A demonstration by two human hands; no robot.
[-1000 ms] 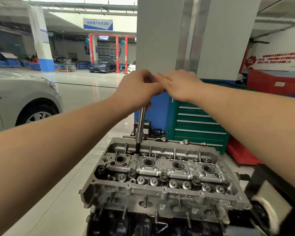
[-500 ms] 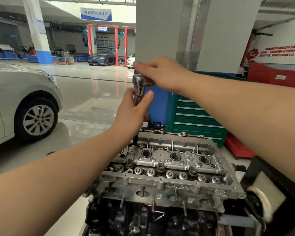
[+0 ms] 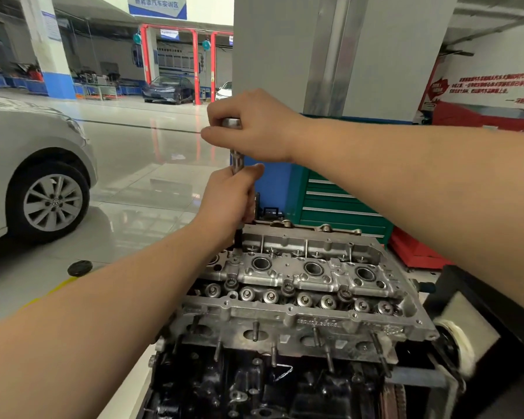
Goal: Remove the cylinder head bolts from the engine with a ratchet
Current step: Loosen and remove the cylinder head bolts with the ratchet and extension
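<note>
The right hand (image 3: pixel 254 128) grips the ratchet (image 3: pixel 232 122) head; the left hand (image 3: pixel 227 198) wraps the extension (image 3: pixel 237 163) standing in the cylinder head's (image 3: pixel 300 276) far-left corner. The socket probably sits hidden; tilting could slip it off the bolt.

I am wearing the one camera on my head, and it is looking forward and down, close over the engine (image 3: pixel 300 285). My forearms are reaching in from below. Behind, it is showing the workshop floor (image 3: pixel 139 164) far away.
</note>
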